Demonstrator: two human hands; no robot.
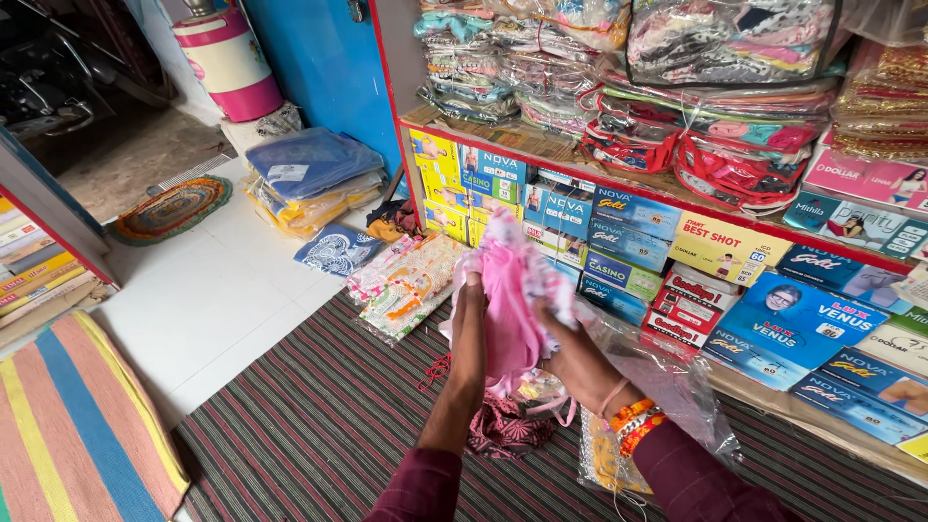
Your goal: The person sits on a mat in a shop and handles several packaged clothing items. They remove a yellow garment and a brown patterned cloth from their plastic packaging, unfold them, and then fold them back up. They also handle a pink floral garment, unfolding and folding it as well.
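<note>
Both hands are raised in front of the shelves and closed on one pink garment (510, 300). The left hand (471, 280) grips its left edge with the fingers folded into the cloth; the right hand (553, 324) grips from the right side and is mostly hidden by the fabric. The garment hangs between the two hands, above the striped mat (319, 425).

Handling, as a judgement: the cloth is thin and limp, so it will sag wherever it is not held. Keep the two grips apart and level so the piece stays spread. Hold the hem clear of the items lying under the hands.

Below and just right of the right hand lies a clear plastic bag (667, 387), open and crumpled, partly under the right forearm. It appears light and could slide or catch on the bangles (633, 420) at that wrist. A dark patterned cloth (507, 430) lies directly beneath the hands.

Edges: beyond the hands, very near, stands the red-edged shelf (619, 179) with rows of flat boxes (619, 242) leaning below it. This side gives little room; a forward swing could touch the boxes.

Open room: left of the left hand, past the flat packets (406, 285), the white floor (208, 309) is mostly bare. The mat toward the body is also open.
</note>
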